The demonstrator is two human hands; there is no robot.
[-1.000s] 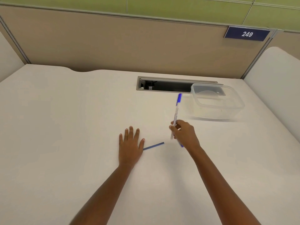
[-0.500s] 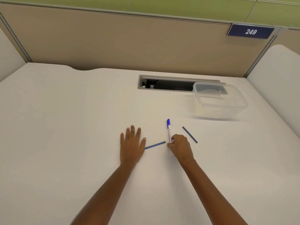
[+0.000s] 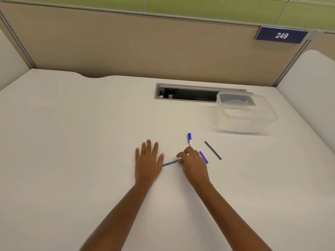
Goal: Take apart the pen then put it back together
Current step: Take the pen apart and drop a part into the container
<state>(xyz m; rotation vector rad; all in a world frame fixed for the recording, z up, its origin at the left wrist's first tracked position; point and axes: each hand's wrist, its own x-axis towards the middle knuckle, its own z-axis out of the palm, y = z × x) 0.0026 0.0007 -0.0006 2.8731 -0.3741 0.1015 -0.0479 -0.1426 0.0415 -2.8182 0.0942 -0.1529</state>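
Observation:
The pen lies in pieces on the white desk [image 3: 72, 160]. Its white barrel with a blue end [image 3: 189, 139] points away from me, the near end hidden behind my right hand [image 3: 194, 165]. A short blue piece [image 3: 203, 157] lies just right of that hand, and a thin dark rod [image 3: 213, 150] lies further right. A thin blue rod [image 3: 170, 163] lies between my hands. My right hand's curled fingertips pinch its right end. My left hand [image 3: 147, 160] rests flat on the desk, its thumb close to the rod's left end.
A clear plastic container [image 3: 262, 124] stands at the back right, in front of a cable slot [image 3: 181, 95] in the desk. Beige partition walls close off the back and sides.
My right hand brought the barrel down from the air, laid it on the desk and let go, then moved left onto the blue rod's end. My left hand stayed flat.

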